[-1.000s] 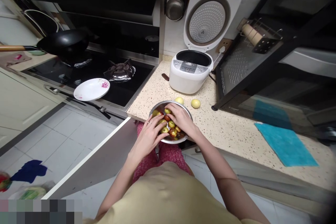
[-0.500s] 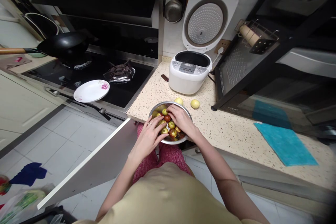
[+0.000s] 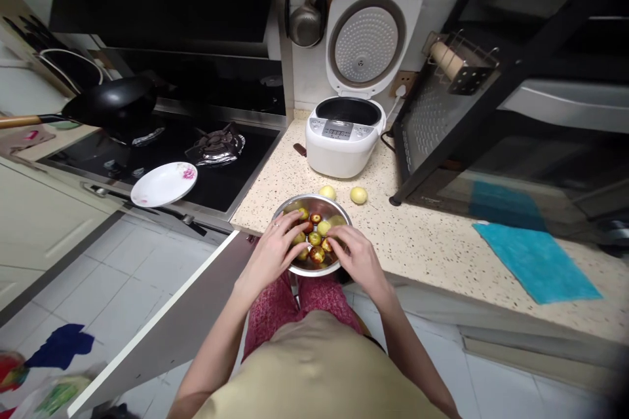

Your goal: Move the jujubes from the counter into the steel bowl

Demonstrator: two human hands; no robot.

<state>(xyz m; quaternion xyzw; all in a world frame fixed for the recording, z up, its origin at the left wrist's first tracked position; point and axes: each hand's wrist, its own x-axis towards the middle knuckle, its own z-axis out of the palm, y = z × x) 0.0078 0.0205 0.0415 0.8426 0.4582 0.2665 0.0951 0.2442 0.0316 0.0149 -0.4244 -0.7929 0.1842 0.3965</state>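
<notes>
A steel bowl (image 3: 344, 208) holds several green-and-brown jujubes (image 3: 315, 238) and a pale yellow round piece (image 3: 323, 228). It sits at the counter's front edge, just in front of my body. My left hand (image 3: 271, 246) lies over the bowl's left side, its fingers spread and apart, tips among the fruit; a ring shows on one finger. My right hand (image 3: 358, 254) reaches over the right rim, fingers loosely bent and apart, tips touching a jujube (image 3: 327, 245) at that side. Behind the bowl, two pale yellow round pieces (image 3: 358, 195) lie on the counter.
Behind stands a white rice cooker (image 3: 341, 152) with its lid raised. To the right are a black oven (image 3: 540, 163) and a turquoise cloth (image 3: 538, 262). On the left, a flowered plate (image 3: 162, 186) rests at the stove's front edge near a wok (image 3: 111, 101). A cabinet door (image 3: 181, 314) hangs open below.
My right hand has drawn back from the bowl's middle to its right side, uncovering more fruit and the pale yellow piece. My left hand stays at the left side. The whole view has shifted slightly.
</notes>
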